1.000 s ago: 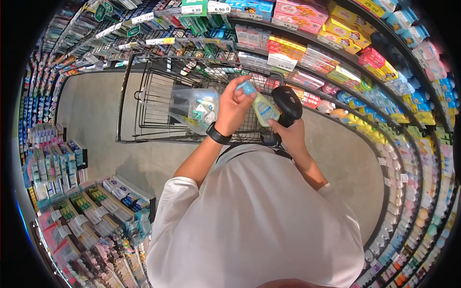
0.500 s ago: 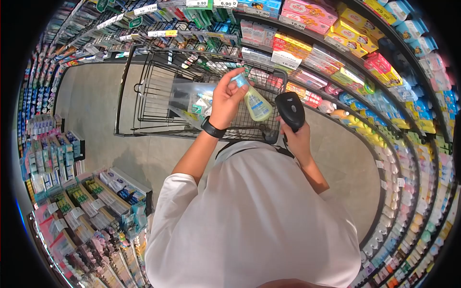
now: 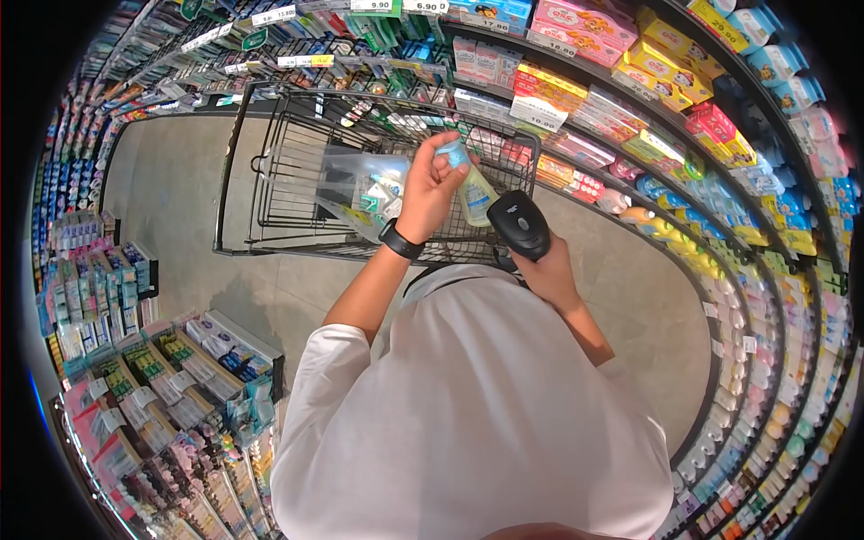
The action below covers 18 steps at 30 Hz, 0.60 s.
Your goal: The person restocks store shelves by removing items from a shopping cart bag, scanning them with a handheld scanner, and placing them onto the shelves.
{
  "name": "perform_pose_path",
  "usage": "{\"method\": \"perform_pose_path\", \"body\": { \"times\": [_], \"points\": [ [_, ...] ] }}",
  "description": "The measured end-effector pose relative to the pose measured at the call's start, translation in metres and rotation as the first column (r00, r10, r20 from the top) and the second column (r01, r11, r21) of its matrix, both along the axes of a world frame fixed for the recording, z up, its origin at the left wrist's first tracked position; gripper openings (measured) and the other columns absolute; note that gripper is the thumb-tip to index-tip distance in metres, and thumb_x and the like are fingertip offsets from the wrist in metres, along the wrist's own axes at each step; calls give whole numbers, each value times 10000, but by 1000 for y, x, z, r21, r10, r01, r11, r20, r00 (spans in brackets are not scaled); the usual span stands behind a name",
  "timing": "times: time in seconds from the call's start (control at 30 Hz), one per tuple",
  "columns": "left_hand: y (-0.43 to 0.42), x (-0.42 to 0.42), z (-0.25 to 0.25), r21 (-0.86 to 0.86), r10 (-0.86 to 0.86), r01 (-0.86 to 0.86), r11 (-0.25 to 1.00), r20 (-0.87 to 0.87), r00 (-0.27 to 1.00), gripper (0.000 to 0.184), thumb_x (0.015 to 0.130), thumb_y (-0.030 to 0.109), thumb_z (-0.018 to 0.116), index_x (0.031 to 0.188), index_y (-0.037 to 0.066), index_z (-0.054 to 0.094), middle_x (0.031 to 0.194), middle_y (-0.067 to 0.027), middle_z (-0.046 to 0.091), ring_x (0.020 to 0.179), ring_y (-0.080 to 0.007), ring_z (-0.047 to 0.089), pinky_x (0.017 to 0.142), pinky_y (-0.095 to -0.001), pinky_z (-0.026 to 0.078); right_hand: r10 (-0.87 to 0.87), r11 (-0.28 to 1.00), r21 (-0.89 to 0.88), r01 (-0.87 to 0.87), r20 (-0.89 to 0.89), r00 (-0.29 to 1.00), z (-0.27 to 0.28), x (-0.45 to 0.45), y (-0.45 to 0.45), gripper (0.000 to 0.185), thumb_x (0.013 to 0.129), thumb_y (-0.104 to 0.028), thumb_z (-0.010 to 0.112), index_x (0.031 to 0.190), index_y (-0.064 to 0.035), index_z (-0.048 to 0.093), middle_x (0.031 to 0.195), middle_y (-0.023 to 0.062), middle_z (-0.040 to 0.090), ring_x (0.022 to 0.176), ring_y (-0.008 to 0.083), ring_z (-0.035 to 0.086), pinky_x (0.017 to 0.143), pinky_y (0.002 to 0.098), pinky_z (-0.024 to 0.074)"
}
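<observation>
My left hand is closed round the light blue cap of a pale yellow-green bottle, which hangs tilted over the shopping cart. A black handheld scanner is gripped in my right hand; its head overlaps the lower right part of the bottle from this view. Both hands are above the near right part of the wire cart. Left of my left hand, a clear plastic bag with small packaged items lies in the cart.
Shelves with boxed goods and price labels curve along the top and right. Toothbrush-like packs hang at the upper left. A low display of packaged goods stands at the lower left. Grey floor shows around the cart.
My right hand let go of the bottle's base and moved away, then brought the scanner back left, its head now overlapping the bottle. My left hand shifted slightly left with the bottle.
</observation>
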<state>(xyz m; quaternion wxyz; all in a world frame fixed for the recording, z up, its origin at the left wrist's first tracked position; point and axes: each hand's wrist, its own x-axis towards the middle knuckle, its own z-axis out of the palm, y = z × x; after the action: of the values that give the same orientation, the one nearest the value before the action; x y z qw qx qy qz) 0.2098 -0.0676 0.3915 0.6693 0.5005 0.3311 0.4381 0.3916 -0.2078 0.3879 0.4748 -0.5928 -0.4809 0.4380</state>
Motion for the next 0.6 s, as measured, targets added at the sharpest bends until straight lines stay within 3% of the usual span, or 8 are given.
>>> {"method": "perform_pose_path", "body": {
  "times": [0.17, 0.33, 0.6],
  "points": [
    [2, 0, 2, -15, 1, -1, 1000, 14, 1000, 449, 952, -25, 539, 1374, 36, 398, 1124, -157, 672, 1039, -181, 647, 920, -306, 493, 45, 999, -14, -45, 55, 997, -4, 0, 2, 311, 800, -77, 697, 1090, 22, 646, 910, 180, 713, 860, 212, 693, 767, 346, 519],
    [3, -1, 4, 4, 0, 0, 1000, -1, 1000, 447, 952, -30, 534, 1373, 28, 396, 1126, -160, 669, 1029, -188, 655, 914, -310, 501, 63, 998, 12, -64, 65, 996, -5, -1, 4, 313, 781, -75, 688, 1079, 10, 645, 903, 209, 701, 852, 326, 704, 754, 370, 523],
    [4, 1, 7, 4, 5, -5, 1000, -27, 1000, 448, 950, -42, 526, 1374, 23, 397, 1122, -162, 669, 1017, -190, 661, 917, -310, 502, 118, 992, 31, -122, 101, 988, -6, 1, 4, 316, 747, -63, 689, 1050, 14, 646, 889, 211, 697, 829, 352, 698, 736, 378, 526]
  ]
}}
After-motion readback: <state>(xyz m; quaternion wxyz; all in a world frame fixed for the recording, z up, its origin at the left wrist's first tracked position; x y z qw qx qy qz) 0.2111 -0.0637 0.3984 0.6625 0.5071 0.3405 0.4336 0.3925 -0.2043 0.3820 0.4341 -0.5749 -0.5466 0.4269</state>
